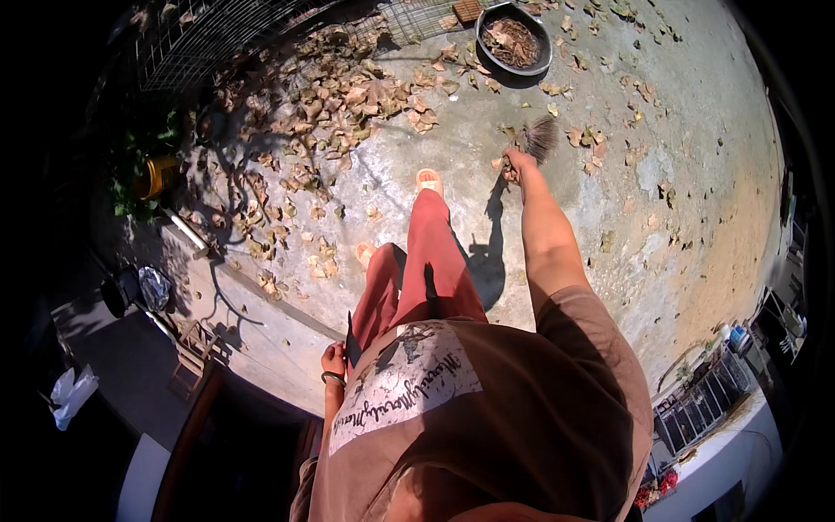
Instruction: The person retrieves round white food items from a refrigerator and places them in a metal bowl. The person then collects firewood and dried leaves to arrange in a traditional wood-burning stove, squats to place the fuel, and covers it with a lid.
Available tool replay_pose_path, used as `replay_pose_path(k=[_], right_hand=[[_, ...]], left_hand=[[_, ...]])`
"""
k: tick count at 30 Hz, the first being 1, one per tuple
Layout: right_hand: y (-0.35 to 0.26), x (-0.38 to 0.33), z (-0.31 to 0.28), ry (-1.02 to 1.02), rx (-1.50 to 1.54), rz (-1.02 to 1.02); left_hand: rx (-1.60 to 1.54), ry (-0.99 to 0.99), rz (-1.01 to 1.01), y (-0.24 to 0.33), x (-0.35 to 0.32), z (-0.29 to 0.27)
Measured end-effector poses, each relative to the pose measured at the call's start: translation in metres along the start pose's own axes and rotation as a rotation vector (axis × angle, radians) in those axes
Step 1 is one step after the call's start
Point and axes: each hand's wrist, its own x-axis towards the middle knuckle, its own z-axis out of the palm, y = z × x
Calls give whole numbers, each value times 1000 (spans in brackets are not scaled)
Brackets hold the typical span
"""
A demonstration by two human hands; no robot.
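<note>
The broom (541, 142) sits clamped in the right hand (519, 163), arm (552, 230) stretched forward. The left hand (333, 358) hangs beside the reddish trousers (442, 261); its grip I cannot tell.

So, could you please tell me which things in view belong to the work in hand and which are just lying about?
Apparently part of the work:
broom, in the grip of the right hand
dry leaves on the ground
dark basin with dry debris inside

Apparently just lying about:
yellow container
white tube
white bag
wire cage
</note>
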Motion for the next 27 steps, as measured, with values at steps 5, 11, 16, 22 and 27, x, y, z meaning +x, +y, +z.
replay_pose_path(k=[5,11,16,22,27], right_hand=[[-60,-75,143,-76,-521,-306],[-28,-145,289,-399,-929,-636],[46,-283,346,-577,-1034,-693],[112,-305,306,-600,-866,-715],[156,-301,308,-418,-988,-659]], left_hand=[[-239,110,-203,-40,-29,18],[-340,175,-194,-78,-40,5],[-510,284,-267,-142,-70,23],[-604,284,-319,-206,-82,-1],[-544,292,-385,-270,-115,-8]])
